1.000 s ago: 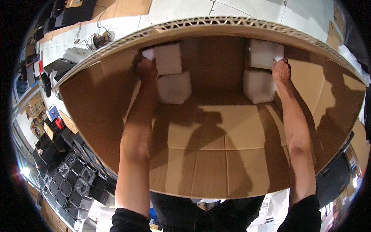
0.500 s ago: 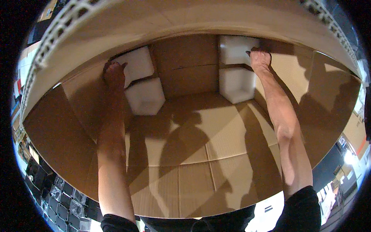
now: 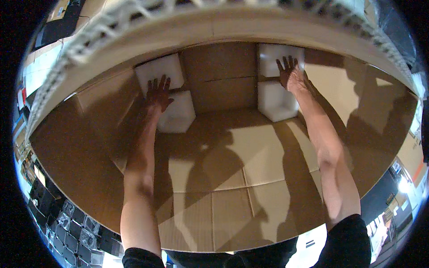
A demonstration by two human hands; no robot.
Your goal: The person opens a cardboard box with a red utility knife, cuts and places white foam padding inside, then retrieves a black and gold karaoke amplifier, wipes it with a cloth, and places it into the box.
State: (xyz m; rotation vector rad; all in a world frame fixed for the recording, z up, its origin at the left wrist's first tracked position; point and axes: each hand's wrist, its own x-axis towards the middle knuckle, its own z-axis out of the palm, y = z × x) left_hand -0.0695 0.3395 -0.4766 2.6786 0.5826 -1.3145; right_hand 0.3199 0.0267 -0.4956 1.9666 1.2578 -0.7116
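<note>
Both my arms reach deep into a large cardboard box [image 3: 250,154]. White foam blocks sit in pairs, one above the other, in its two far corners. My left hand [image 3: 158,94] is open, fingers spread, over the upper left block [image 3: 166,67]; below it is the lower left block [image 3: 179,114]. My right hand [image 3: 291,77] also has spread fingers and lies over the upper right block [image 3: 269,58], above the lower right block [image 3: 273,102]. Whether the palms press on the foam I cannot tell. Neither hand holds anything.
The thick corrugated edge [image 3: 134,20] of the box arches across the top of the view. Creases cross the cardboard in front of me, with shadows over it. Outside the box at lower left are several dark cases with clear wrapping [image 3: 80,239]; a bright lamp [image 3: 404,184] glows at right.
Both hands have gone from closed to open with spread fingers. The left has moved right and nearer, the right slightly left and nearer. The foam blocks keep their places in the corners.
</note>
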